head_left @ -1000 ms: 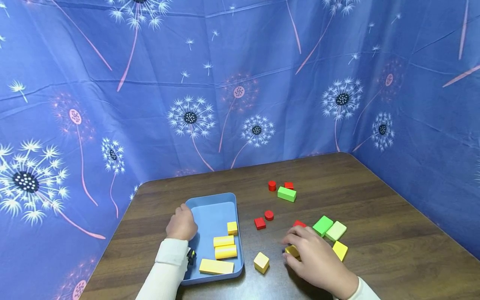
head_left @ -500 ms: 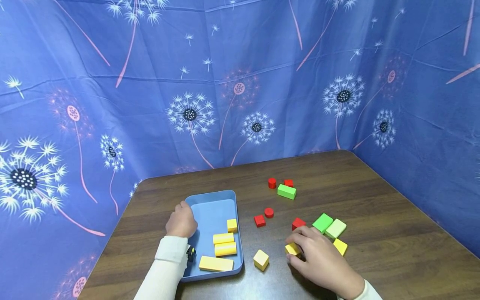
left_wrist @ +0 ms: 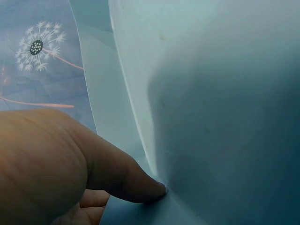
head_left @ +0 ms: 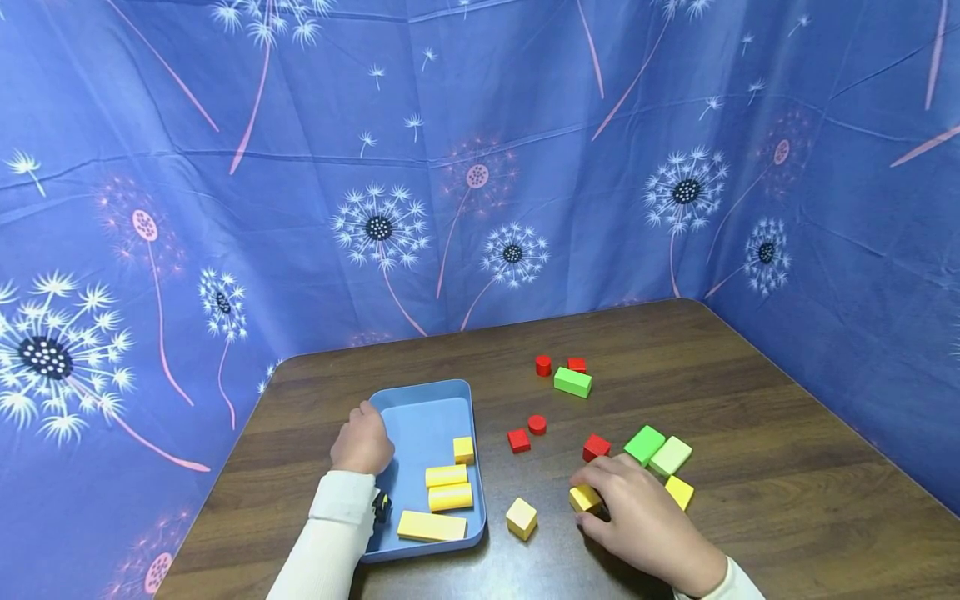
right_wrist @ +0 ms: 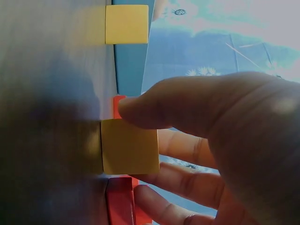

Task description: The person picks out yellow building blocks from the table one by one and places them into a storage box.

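On wood [head_left: 660, 350], left fingers [left_wrist: 93, 199] grip a tray [head_left: 420, 429], long axis forward; right fingers [right_wrist: 187, 181] pinch a yellow cube [right_wrist: 130, 149].

The table [head_left: 750, 400] looks like smooth wood, faintly glossy. The tray [head_left: 420, 425] seems smooth plastic, the curtain [head_left: 300, 208] matt cloth.

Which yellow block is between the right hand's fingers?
The yellow cube just right of the paler cube. Only this one sits between the right hand's thumb and fingers; four yellow blocks lie in the tray, two elsewhere on the table.
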{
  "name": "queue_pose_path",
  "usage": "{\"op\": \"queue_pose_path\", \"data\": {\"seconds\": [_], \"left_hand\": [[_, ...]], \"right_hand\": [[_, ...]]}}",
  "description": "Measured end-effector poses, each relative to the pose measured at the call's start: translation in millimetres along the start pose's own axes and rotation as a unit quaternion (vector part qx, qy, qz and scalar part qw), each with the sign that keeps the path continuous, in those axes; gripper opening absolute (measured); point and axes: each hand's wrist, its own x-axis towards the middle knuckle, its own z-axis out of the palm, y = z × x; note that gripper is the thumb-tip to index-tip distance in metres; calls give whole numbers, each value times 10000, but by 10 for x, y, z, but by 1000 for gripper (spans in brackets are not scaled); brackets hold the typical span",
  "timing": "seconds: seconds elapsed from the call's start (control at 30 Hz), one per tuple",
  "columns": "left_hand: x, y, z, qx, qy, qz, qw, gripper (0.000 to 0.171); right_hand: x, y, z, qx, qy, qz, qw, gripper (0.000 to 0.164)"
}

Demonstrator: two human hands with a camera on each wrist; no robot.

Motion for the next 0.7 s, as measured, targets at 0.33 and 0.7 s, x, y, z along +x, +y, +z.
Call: {"op": "queue_pose_path", "data": {"seconds": [0.33, 0.7], "left_hand": [[5, -18, 0, 32, 28, 17, 10000, 52], [-5, -23, 12, 15, 77, 13, 10000, 55]], "right_hand": [[48, -38, -16, 340, -236, 90, 9991, 31], [78, -107, 10, 543, -434, -286, 9972, 31]]}}
